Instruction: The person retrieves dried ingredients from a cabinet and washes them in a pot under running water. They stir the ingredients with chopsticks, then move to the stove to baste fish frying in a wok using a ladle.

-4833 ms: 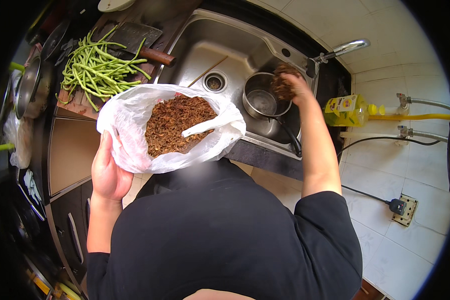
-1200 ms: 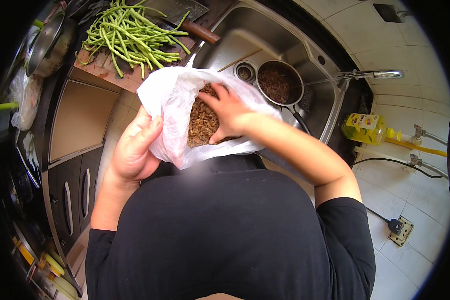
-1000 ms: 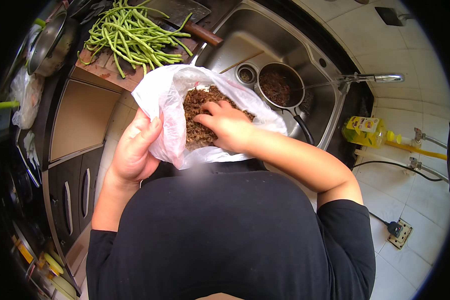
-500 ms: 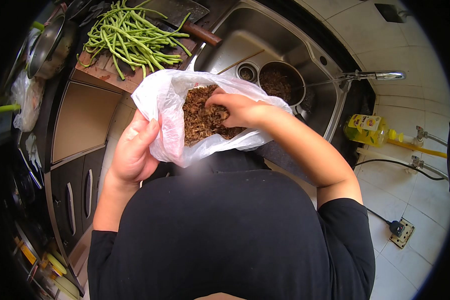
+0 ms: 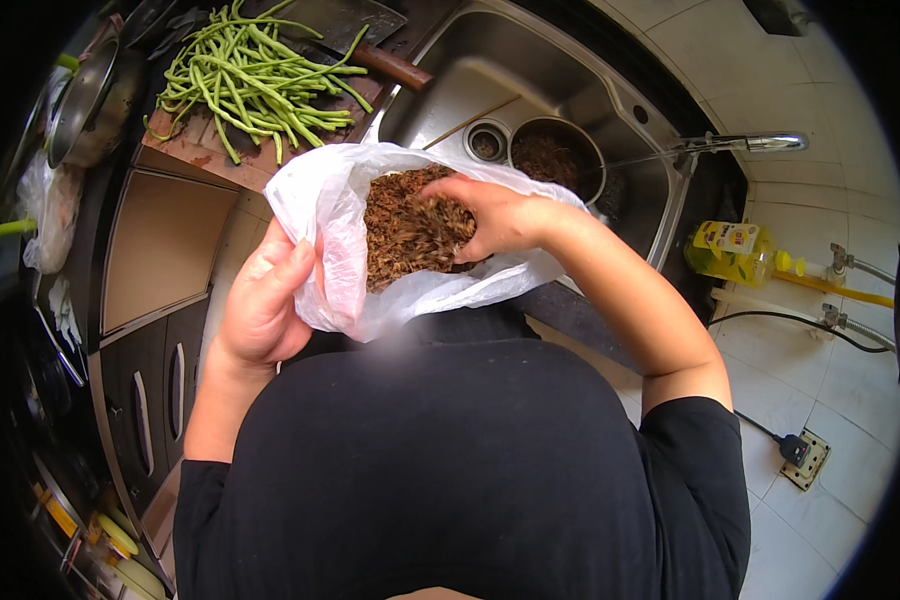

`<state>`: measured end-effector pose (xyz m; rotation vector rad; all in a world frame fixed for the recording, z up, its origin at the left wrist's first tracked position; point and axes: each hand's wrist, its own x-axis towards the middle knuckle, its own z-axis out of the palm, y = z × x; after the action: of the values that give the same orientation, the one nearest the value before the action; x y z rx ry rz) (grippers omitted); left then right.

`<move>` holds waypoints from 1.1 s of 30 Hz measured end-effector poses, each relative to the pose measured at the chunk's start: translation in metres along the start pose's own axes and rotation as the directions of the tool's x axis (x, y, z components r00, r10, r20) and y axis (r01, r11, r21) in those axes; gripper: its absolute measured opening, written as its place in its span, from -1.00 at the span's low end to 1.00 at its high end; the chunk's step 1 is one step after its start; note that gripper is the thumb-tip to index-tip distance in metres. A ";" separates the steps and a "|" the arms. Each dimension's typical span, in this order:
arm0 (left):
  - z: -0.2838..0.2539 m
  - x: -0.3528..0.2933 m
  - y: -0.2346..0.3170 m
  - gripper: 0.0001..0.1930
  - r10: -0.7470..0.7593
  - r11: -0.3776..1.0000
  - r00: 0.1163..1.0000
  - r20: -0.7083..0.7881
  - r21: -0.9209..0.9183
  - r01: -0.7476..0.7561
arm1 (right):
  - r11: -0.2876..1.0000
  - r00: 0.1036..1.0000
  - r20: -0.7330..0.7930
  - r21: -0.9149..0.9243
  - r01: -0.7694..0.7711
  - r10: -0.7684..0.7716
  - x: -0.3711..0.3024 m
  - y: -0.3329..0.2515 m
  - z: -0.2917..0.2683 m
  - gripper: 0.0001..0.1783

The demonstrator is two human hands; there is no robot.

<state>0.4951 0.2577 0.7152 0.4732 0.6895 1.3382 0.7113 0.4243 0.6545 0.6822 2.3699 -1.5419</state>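
A white translucent plastic bag hangs open in front of my chest. Its left rim is pinched between the thumb and fingers of my left hand. Loose brown dried shreds fill the bag; what kind they are I cannot make out. My right hand reaches in over the bag's right side, fingers curled around a handful of these shreds, slightly smeared by motion. Beyond the bag, a round metal pot stands in the sink with similar brown stuff in it.
Water runs from the tap toward the pot in the steel sink. A stick lies by the drain. Long green beans cover a wooden board, near a cleaver's handle. A yellow bottle stands to the right.
My right hand has shifted slightly right and up within the bag, with a larger clump of shreds showing at its fingers. My left hand keeps its hold on the bag.
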 end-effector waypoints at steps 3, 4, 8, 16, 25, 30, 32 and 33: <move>0.001 0.002 0.000 -0.40 -0.007 1.000 1.000 0.010 -0.010 0.007 | 0.964 0.992 -0.049 -0.234 -0.127 0.119 0.010 -0.008 -0.006 0.23; 0.001 0.003 0.000 -0.39 -0.012 1.000 1.000 0.013 -0.012 0.012 | 0.956 0.992 -0.079 -0.267 -0.118 0.100 0.015 -0.008 0.000 0.29; 0.002 0.005 -0.002 -0.39 -0.012 1.000 1.000 -0.001 -0.029 0.012 | 0.946 0.988 -0.149 -0.314 -0.081 0.035 0.033 -0.023 0.034 0.29; 0.003 0.005 -0.001 -0.36 -0.003 0.999 0.998 -0.063 0.041 0.005 | 0.979 0.929 -0.371 -0.190 -0.077 0.001 0.034 -0.010 0.066 -0.19; 0.003 0.002 -0.001 -0.45 0.031 1.000 0.998 -0.048 0.001 -0.031 | 0.989 0.905 -0.425 -0.143 -0.049 -0.017 0.026 -0.019 0.048 -0.43; 0.001 0.005 -0.001 -0.47 0.058 0.995 0.998 -0.026 -0.085 -0.060 | 0.974 0.920 -0.360 0.214 -0.080 0.154 0.015 -0.038 0.015 -0.50; 0.001 0.006 -0.002 -0.48 0.063 0.991 0.998 -0.031 -0.114 -0.066 | 0.940 0.939 -0.315 0.340 -0.025 0.139 0.017 -0.036 0.008 -0.49; 0.003 0.007 -0.003 -0.48 0.062 0.990 0.997 -0.036 -0.128 -0.066 | 0.922 0.936 -0.314 0.386 -0.026 0.157 0.015 -0.037 0.007 -0.49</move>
<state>0.4995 0.2647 0.7142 0.3735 0.6139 1.4442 0.6789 0.4097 0.6747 1.2173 2.2323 -1.9997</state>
